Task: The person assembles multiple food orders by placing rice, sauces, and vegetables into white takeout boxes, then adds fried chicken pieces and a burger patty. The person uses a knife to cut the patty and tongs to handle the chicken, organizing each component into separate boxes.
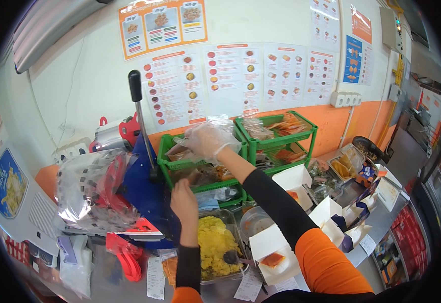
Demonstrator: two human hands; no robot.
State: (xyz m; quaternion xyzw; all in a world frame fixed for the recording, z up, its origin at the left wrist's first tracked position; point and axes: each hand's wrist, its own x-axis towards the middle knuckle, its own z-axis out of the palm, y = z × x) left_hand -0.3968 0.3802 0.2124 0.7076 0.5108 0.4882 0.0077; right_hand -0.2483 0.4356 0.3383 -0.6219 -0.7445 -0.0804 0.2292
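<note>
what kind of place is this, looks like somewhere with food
Probably a takeaway or fast-food kitchen: open white food boxes stand near a heap of mashed-looking yellow food, charts with food pictures hang above, and the person's right hand wears a see-through glove.

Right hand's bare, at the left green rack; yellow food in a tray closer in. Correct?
Not bare: the head view shows the right hand in a clear plastic glove. Left green rack and yellow food in a tray closer in: both correct.
</note>
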